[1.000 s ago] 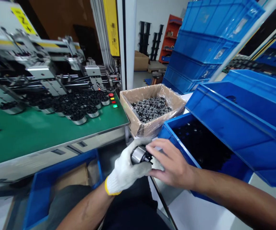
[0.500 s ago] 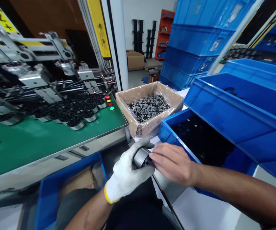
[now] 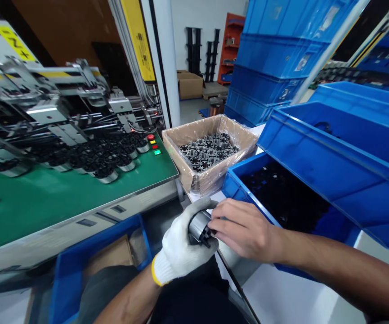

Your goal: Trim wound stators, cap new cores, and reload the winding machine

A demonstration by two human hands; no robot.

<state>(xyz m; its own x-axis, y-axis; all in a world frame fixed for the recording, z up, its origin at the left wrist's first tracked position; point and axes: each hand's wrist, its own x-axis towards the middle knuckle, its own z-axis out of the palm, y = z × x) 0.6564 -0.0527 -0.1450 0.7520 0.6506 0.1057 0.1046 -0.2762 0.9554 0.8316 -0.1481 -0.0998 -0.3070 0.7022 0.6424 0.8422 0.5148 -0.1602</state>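
Observation:
My left hand [image 3: 183,245], in a white knit glove with a yellow cuff, is wrapped round a silver motor stator core [image 3: 199,225] with black plastic at its near right end. The core lies tilted in the palm. Bare and bent at the fingers, my right hand [image 3: 243,229] presses its fingertips together against that black end; whatever they pinch is hidden. Beyond the hands, a plastic-lined cardboard box [image 3: 194,180] holds several similar metal cores [image 3: 211,150]. Right of it, a blue bin [image 3: 239,191] contains many small black parts [image 3: 282,198].
On the left, a machine [image 3: 51,112] stands over a green worktop [image 3: 46,202] bearing several cores with black tops [image 3: 108,173]. Another blue bin [image 3: 336,166] leans over the parts bin. Blue crates [image 3: 271,58] are stacked behind. Below the worktop sits a blue tub [image 3: 59,279].
My right fingertips have shifted in against the core's black end; a thin dark piece seen between them is now hidden. The core is turned slightly in my left hand, showing more of that end.

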